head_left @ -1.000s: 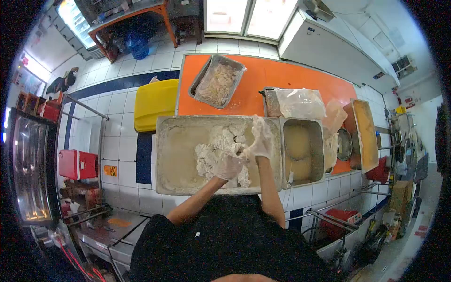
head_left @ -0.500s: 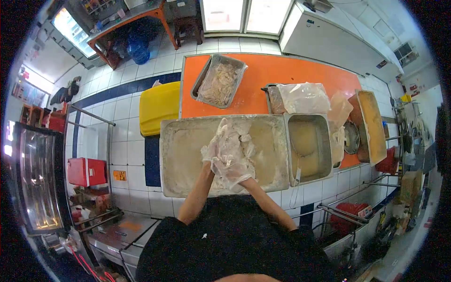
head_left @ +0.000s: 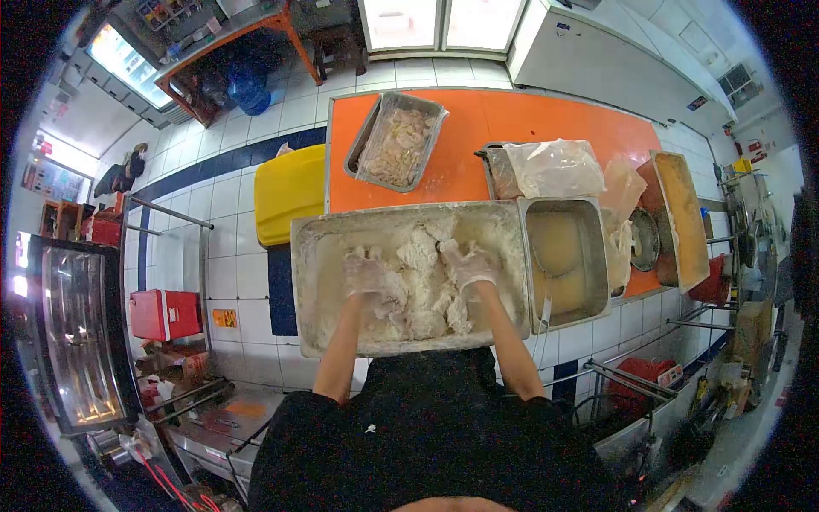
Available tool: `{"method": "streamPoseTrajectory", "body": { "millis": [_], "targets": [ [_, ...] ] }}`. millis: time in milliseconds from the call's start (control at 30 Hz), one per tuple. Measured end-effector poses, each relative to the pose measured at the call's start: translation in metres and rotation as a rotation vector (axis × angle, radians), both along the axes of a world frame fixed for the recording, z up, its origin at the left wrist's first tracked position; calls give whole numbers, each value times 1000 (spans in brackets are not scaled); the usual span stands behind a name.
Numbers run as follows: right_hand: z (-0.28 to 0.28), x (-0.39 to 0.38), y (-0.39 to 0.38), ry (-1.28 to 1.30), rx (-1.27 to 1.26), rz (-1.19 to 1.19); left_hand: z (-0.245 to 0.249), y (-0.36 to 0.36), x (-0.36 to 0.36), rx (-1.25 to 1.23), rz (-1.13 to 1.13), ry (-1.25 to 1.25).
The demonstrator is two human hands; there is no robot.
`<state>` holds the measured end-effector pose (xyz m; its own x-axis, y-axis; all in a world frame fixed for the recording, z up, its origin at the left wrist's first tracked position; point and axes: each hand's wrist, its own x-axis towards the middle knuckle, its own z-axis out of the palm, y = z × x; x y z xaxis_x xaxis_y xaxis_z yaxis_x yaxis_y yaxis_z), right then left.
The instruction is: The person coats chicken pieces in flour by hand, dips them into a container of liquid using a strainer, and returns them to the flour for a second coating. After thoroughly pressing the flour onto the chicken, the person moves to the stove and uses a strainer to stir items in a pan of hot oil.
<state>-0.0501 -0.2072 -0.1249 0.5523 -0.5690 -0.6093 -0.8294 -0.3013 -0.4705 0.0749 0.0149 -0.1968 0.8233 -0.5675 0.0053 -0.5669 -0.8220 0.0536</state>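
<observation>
A wide metal tray (head_left: 300, 282) holds pale flour, with a heap of floured pieces (head_left: 422, 273) in its middle. On the left of the heap, my left hand (head_left: 365, 273) lies in the flour in a clear plastic glove, its fingers spread and pointing away from me. My right hand (head_left: 471, 266), gloved the same way, touches the heap's right edge with its fingers apart. Both palms face down, and the fingertips are partly covered in flour. Neither hand is closed round a piece.
Behind the tray, an orange table (head_left: 465, 119) bears a metal pan of pale pieces (head_left: 399, 141) and a plastic bag (head_left: 554, 169). A deep pan of cloudy liquid (head_left: 559, 247) adjoins the tray's right side. A yellow lid (head_left: 290, 196) is at left.
My hands have moved apart, left and right, and down into the tray. The floured pieces that were between them now lie in a heap, let go.
</observation>
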Motion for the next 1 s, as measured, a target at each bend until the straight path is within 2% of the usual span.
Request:
{"method": "streamPoseTrajectory", "body": {
  "millis": [33,100,133,200,233,300,333,400,433,500,533,567,600,633,667,700,733,767,800,867,933,967,1000],
  "targets": [
    [1,6,4,-8,-4,-4,-20,-7,1,-4,-4,-8],
    [3,15,21,9,-120,412,-65,-20,-4,202,-268,192],
    [-1,17,28,6,-122,411,-64,-27,-8,202,-269,188],
    [-27,21,39,-230,148,174,-62,-39,-12,-103,-167,285],
    [-50,15,44,-235,151,176,-54,-35,-15,-99,-165,281],
    [-88,6,43,-122,-8,351,-20,-31,-14,-290,-104,607],
    [-77,4,36,-182,117,305,-9,-29,-13,-286,-99,610],
    [-137,-14,12,-233,171,261,12,-28,-4,154,-367,354],
    [-159,-20,3,-289,216,213,21,-28,3,153,-367,358],
    [-54,-9,0,-91,-168,477,34,-23,13,62,-180,389],
    [6,-3,-1,14,-357,594,39,-30,18,51,-267,347],
    [-14,11,-12,-15,-285,702,41,-35,20,41,-350,309],
    [-41,21,-18,-49,-210,809,-18,-35,23,-22,-549,65],
    [-56,23,-13,-201,-280,849,-77,-35,27,-91,-744,-186],
    [-69,28,-6,-353,-355,885,-73,-47,27,-86,-750,-178],
    [-80,36,3,-348,-344,876,-64,-64,25,38,-665,127],
    [-89,51,14,-150,-175,586,-59,-74,22,160,-565,424],
    [-105,62,17,40,-11,294,-59,-75,22,163,-568,424],
    [-191,67,14,-160,-254,434,-59,-75,23,78,-582,394],
    [-213,65,7,-184,-326,484,-51,-72,25,-6,-606,365],
    [-211,44,-5,-197,-388,541,-29,-43,28,-142,-369,414],
    [-182,18,-16,-336,-79,275,-8,-31,30,-133,-369,428],
    [-143,-1,-19,-462,225,1,21,-20,33,-128,-189,703]
  ]
}}
